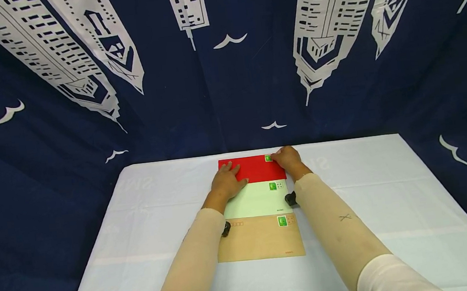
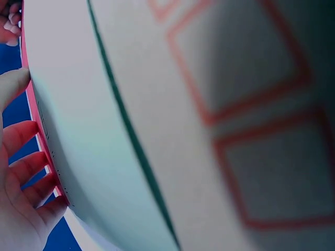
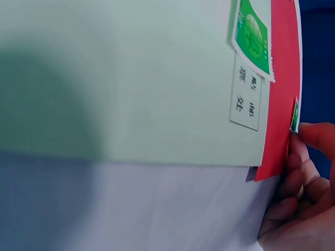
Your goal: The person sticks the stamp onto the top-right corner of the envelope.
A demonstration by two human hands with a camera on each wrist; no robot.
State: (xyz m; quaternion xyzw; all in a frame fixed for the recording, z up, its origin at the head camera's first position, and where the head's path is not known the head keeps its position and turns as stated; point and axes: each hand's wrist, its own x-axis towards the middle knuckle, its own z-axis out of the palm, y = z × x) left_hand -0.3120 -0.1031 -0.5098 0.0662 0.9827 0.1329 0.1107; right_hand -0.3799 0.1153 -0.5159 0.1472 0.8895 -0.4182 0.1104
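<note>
A red envelope point(image 1: 258, 170) lies at the far side of the white table, above a pale green envelope point(image 1: 250, 203) and a brown envelope point(image 1: 258, 244). My left hand point(image 1: 226, 181) rests on the red envelope's left part with fingers spread. At the top right corner, thumb and forefinger of my right hand point(image 1: 288, 159) pinch the edge of a small green stamp point(image 3: 296, 115); the other fingers curl beside the envelope. The pale green envelope carries a green stamp point(image 3: 253, 36) next to a printed box, and the brown one bears a green stamp point(image 1: 282, 221) too.
The white table point(image 1: 150, 251) extends on both sides of the envelopes. Behind its far edge hangs a dark blue cloth point(image 1: 228, 98) with white building and bird prints. Dark wrist cameras point(image 1: 291, 199) sit under both forearms, overlapping the envelopes' edges in the head view.
</note>
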